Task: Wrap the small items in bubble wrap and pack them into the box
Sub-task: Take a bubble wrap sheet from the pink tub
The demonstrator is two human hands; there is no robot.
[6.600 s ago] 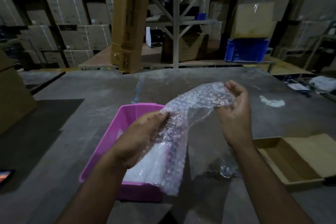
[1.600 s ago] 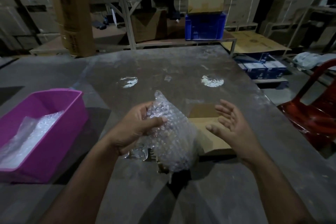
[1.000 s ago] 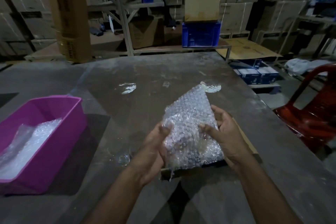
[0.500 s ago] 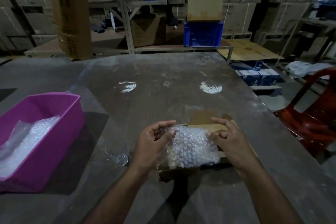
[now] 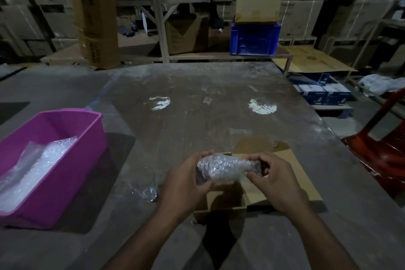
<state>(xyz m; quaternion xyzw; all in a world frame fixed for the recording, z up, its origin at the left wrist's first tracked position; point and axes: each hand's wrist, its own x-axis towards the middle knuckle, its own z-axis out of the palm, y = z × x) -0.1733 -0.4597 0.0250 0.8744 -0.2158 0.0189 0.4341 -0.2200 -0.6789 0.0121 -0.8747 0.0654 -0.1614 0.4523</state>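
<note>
Two hands hold a bubble-wrap bundle (image 5: pixel 223 167) above the box (image 5: pixel 221 201): left hand (image 5: pixel 185 184) curled around it, right hand (image 5: pixel 272 180) pinching its end; no writing readable.

Light: dim warehouse, lit from overhead.
Glare: two bright round reflections on the table (image 5: pixel 219 116).
Shadows: dark beneath both forearms.
Edges: wide-angle bending; shelving soft, murky.

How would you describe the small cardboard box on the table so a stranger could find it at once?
Start at the grey table and pass the pink tub on its left. The cardboard box sits open at the near edge, right under both hands gripping a bubble-wrap bundle. It alone is brown, flap folded out rightward.
</note>
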